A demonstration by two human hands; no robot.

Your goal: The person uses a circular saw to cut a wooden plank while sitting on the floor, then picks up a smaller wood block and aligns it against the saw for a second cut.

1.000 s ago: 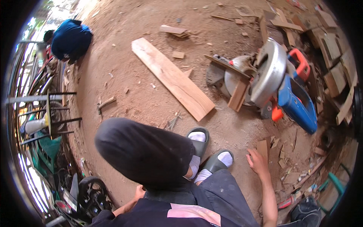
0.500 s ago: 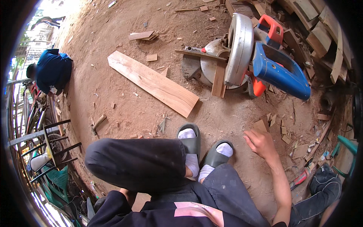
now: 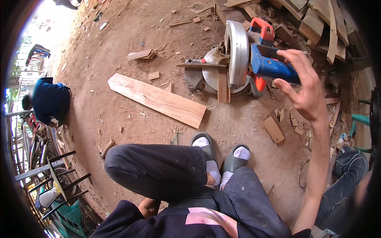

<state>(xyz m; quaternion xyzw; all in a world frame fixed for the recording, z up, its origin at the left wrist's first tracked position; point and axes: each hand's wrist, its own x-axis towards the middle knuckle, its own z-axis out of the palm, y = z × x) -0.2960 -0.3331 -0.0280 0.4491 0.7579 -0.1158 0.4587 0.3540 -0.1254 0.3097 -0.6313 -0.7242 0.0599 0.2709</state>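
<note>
My right hand [image 3: 303, 87] is raised at the blue handle [image 3: 274, 69] of a miter saw, thumb and fingers spread apart. It overlaps the handle's end; whether it touches cannot be told. The saw has a silver blade guard [image 3: 238, 55] and an orange carrying handle [image 3: 262, 28]. A strip of wood [image 3: 223, 85] lies on the saw's base under the guard. My left hand [image 3: 149, 207] is low by my thigh, its fingers hidden behind the leg. On the ground left of the saw lies a long board [image 3: 158, 99] with one pointed end.
Small wood offcuts [image 3: 274, 129] lie scattered on the dirt floor. Planks [image 3: 317, 23] are piled at the far right. Another person in dark blue [image 3: 51, 99] bends down at the left, near a black metal rack [image 3: 59, 178]. Another dark-clothed leg [image 3: 337, 202] shows at the lower right.
My right hand has risen from near the ground, up and to the right, to the saw's blue handle. The view has shifted slightly.
</note>
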